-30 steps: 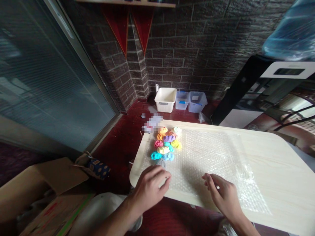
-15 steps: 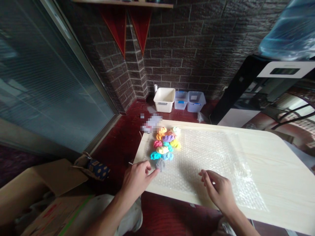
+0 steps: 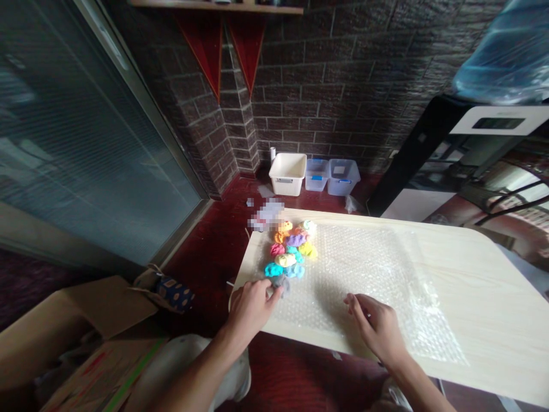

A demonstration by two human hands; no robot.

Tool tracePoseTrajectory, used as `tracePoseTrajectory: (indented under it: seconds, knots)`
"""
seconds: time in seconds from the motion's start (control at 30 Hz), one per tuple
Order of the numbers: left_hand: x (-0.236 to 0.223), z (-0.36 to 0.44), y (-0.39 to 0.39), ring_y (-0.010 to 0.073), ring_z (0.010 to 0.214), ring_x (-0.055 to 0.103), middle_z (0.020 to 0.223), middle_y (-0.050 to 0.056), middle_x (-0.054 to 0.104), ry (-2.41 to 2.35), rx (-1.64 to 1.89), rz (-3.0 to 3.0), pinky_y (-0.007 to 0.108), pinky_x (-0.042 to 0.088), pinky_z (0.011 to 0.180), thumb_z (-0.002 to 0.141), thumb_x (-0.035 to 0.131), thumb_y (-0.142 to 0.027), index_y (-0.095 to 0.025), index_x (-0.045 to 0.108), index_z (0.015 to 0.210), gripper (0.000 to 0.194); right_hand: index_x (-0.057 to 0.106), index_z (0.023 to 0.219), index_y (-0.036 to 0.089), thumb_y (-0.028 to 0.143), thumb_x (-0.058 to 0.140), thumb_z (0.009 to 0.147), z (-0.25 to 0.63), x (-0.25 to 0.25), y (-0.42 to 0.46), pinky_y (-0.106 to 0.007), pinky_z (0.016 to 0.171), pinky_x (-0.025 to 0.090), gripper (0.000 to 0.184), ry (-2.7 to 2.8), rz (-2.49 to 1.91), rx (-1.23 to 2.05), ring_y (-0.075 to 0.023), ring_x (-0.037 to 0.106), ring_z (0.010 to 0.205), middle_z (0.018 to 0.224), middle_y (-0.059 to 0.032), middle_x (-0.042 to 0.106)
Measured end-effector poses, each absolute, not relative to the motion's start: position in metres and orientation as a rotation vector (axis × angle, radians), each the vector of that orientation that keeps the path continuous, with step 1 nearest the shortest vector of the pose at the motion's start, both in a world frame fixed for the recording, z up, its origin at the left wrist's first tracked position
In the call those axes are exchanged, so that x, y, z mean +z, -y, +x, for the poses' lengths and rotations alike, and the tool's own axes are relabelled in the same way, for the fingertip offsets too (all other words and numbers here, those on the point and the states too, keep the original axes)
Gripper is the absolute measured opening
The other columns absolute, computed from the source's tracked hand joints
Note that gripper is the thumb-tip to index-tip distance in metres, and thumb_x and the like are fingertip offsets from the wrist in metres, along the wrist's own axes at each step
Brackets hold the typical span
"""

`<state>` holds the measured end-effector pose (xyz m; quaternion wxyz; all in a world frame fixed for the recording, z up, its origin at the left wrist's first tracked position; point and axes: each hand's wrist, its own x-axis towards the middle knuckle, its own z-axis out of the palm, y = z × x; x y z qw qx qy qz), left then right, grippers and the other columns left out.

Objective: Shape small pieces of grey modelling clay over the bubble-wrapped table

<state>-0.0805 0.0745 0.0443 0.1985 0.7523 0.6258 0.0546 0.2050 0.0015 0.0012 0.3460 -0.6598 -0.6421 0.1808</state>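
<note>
My left hand (image 3: 253, 303) is at the left part of the table, its thumb and fingers bent around the near-left side of a small grey crumpled cloth bundle (image 3: 282, 281). That bundle lies on a sheet of bubble wrap (image 3: 360, 269). Just beyond it, more soft bundles sit in a cluster: a teal one (image 3: 273, 269), a light blue one (image 3: 295, 270), a cream one (image 3: 285, 260), a red one (image 3: 277, 249), a purple one (image 3: 295, 240), a yellow one (image 3: 307, 249) and several others. My right hand (image 3: 375, 323) hovers over the near edge of the wrap, fingers curled in with nothing visible in them.
The pale wooden table (image 3: 484, 303) extends to the right. Beyond it, a white bin (image 3: 288, 186) and two clear boxes (image 3: 343, 186) stand on the floor by a brick wall. A water dispenser (image 3: 412, 154) is at right, an open cardboard box (image 3: 103, 309) at lower left.
My left hand has moved slightly right and closed in on the grey bundle. My right hand stays almost where it was, fingers still curled.
</note>
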Motion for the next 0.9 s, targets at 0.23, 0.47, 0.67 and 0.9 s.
tracePoseTrajectory:
  seconds: [0.23, 0.47, 0.67, 0.9]
  knots:
    - [0.047, -0.073, -0.06, 0.0182, 0.07, 0.066, 0.076, 0.0, 0.072, -1.517, 0.387, 1.972, 0.027, 0.039, 0.064, 0.092, 0.064, -0.032, -0.022, 0.07, 0.093, 0.012, 0.074, 0.082, 0.019, 0.058, 0.043, 0.105, 0.199, 0.004, 0.003, -0.029, 0.057, 0.052, 0.055, 1.651, -1.686, 0.565, -0.021, 0.066, 0.059, 0.069, -0.0083, 0.072]
    - [0.042, -0.028, -0.061, 0.0198, 0.092, 0.066, 0.103, 0.006, 0.069, -1.15, 0.868, 1.912, 0.029, 0.052, 0.079, 0.084, 0.07, -0.02, -0.019, 0.068, 0.099, 0.015, 0.061, 0.133, 0.018, 0.056, 0.041, 0.106, 0.185, 0.0, -0.008, -0.031, 0.06, 0.056, 0.05, 1.317, -1.547, 0.878, -0.0218, 0.071, 0.074, 0.103, -0.0105, 0.075]
    - [0.059, 0.013, -0.079, 0.0182, 0.096, 0.071, 0.109, 0.007, 0.072, -0.942, 0.959, 1.621, 0.028, 0.059, 0.081, 0.086, 0.069, -0.015, -0.018, 0.062, 0.107, 0.023, 0.061, 0.129, 0.016, 0.06, 0.047, 0.102, 0.184, 0.04, -0.032, -0.027, 0.049, 0.052, 0.054, 1.038, -1.406, 0.998, -0.0216, 0.068, 0.073, 0.1, -0.0109, 0.071]
    - [0.056, 0.039, -0.079, 0.017, 0.084, 0.073, 0.11, 0.009, 0.073, -0.816, 0.952, 1.514, 0.027, 0.06, 0.072, 0.086, 0.075, -0.02, -0.017, 0.07, 0.119, 0.033, 0.064, 0.121, 0.017, 0.066, 0.055, 0.096, 0.175, 0.051, -0.031, -0.022, 0.032, 0.042, 0.056, 1.059, -1.412, 1.07, -0.0169, 0.058, 0.049, 0.069, -0.002, 0.066]
